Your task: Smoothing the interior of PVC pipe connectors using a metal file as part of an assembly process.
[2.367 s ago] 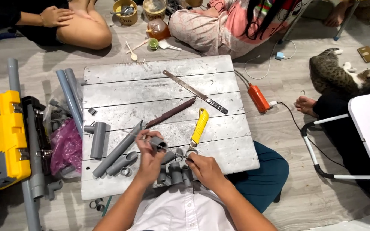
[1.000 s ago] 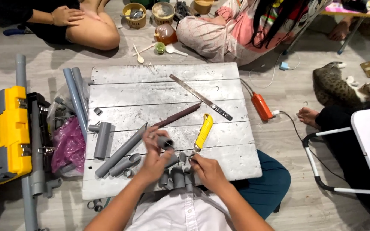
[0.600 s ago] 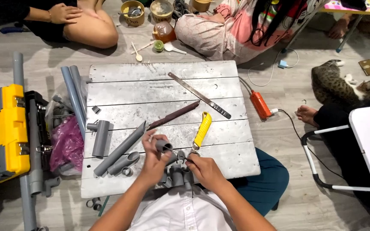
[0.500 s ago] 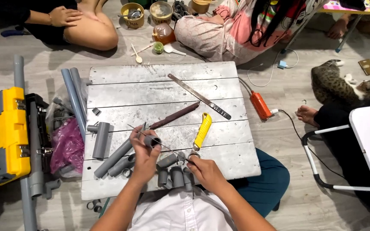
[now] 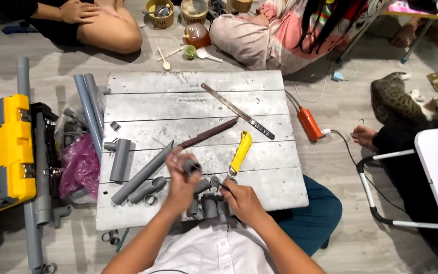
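My left hand (image 5: 179, 183) holds a short grey pipe fitting (image 5: 192, 167) lifted a little above the white wooden board (image 5: 193, 106). My right hand (image 5: 242, 200) rests at the board's near edge, fingers on a cluster of grey pipe fittings (image 5: 210, 203) that it partly hides. A yellow-handled cutter (image 5: 241, 152) lies just beyond my right hand. Left of my left hand lie a long grey pipe (image 5: 140, 174) and a shorter pipe piece (image 5: 148, 190).
A dark brown rod (image 5: 209, 134), a metal ruler (image 5: 238, 111) and a grey tee fitting (image 5: 120, 158) lie on the board. A yellow toolbox (image 5: 7, 151), grey pipes (image 5: 89, 115) and a pink bag (image 5: 79, 167) sit left. An orange tool (image 5: 310, 124), cat (image 5: 406, 105) and seated people surround.
My left hand picked a grey fitting from the cluster, carried it left over the long pipe, then brought it back toward the middle. My right hand stayed on the fittings.
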